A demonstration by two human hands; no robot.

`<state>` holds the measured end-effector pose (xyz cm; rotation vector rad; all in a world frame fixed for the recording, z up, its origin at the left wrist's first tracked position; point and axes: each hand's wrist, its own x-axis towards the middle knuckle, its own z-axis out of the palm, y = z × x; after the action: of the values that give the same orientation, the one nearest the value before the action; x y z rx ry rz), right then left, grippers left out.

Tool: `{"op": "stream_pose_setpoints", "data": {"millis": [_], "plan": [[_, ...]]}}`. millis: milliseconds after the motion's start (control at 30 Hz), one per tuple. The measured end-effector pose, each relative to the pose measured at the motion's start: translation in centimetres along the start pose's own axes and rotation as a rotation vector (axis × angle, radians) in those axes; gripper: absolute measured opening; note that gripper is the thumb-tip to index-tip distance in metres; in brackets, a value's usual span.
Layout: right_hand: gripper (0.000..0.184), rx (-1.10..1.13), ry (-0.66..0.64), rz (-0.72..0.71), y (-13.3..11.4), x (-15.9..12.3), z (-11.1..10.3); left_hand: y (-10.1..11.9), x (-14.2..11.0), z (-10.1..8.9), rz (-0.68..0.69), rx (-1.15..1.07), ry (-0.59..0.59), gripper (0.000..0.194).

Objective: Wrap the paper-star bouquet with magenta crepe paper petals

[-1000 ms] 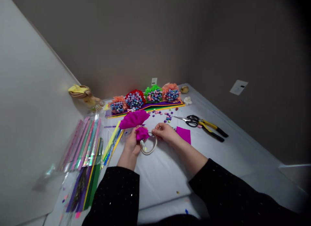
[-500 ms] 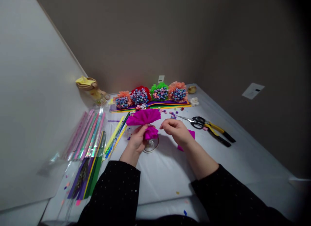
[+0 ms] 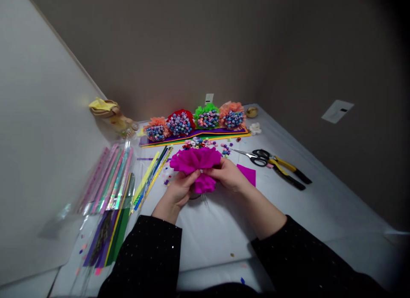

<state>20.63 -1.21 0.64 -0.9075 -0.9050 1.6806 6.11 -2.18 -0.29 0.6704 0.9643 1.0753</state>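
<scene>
A magenta crepe-paper flower [image 3: 196,162] is held over the white table [image 3: 218,229], its ruffled head fanned out above a gathered lower part. My left hand [image 3: 177,191] grips the gathered part from the left. My right hand [image 3: 226,175] pinches the same paper from the right, fingers closed on it. A tape ring that lay under the flower is now almost hidden behind the paper and my hands.
Four finished paper bouquets [image 3: 194,122] stand in a row at the back on coloured sheets. Scissors [image 3: 256,156] and yellow-handled pliers [image 3: 288,169] lie at the right. A magenta paper scrap [image 3: 247,174] lies beside my right hand. Packs of coloured strips [image 3: 112,187] lie at the left.
My right hand left the tape ring, rose and came back to close on the flower. The flower's head has spread wider and now covers the ring.
</scene>
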Motion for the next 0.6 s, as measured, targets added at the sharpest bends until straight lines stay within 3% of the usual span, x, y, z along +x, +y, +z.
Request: {"op": "stream_pose_setpoints", "data": {"millis": [167, 267, 467, 600], "plan": [[0.041, 0.014, -0.051, -0.004, 0.2, 0.0, 0.1, 0.1, -0.1, -0.3, 0.029, 0.054, -0.069, 0.039], [0.049, -0.034, -0.054, -0.029, 0.1, -0.1, 0.2, 0.2, -0.1, -0.4, 0.043, 0.071, -0.086, 0.04], [0.048, -0.214, 0.021, -0.089, 0.7, 0.4, -0.2, -0.4, 0.4, -1.3, 0.131, 0.204, 0.063, 0.049], [0.047, -0.343, 0.07, -0.13, 1.3, 0.6, -0.5, -0.7, 0.6, -1.7, 0.168, 0.26, 0.089, 0.052]]}}
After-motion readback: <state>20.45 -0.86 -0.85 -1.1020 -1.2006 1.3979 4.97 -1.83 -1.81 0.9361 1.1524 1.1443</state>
